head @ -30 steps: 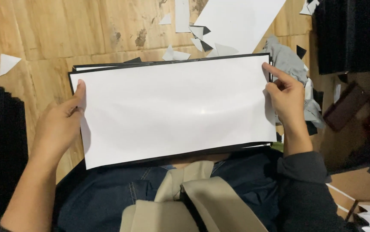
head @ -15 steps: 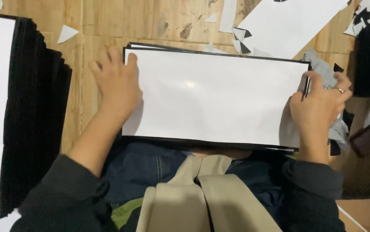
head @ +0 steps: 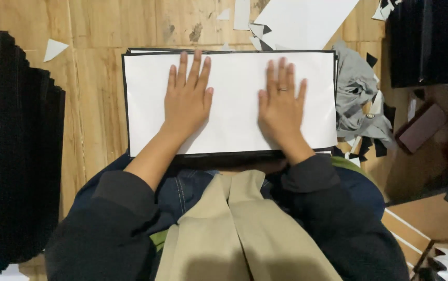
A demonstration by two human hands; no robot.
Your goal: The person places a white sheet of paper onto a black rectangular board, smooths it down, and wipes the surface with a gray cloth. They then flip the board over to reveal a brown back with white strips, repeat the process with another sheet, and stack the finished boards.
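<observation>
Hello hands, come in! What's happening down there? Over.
Left hand and right hand flat, fingers spread, on the white rectangular sheet. Sheet tops black-edged boards. Grey crumpled cloth beside it, apart.

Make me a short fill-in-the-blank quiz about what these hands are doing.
1. Both hands lie ____ on the white sheet.
2. The ring is on the ____ hand.
3. The crumpled grey cloth lies to the sheet's ____.
4. The left hand has its fingers ____.

Missing words: flat; right; right; spread

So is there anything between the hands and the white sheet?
No, nothing visible. Both the left hand and the right hand lie flat on the white sheet, palms down, fingers spread.
</observation>
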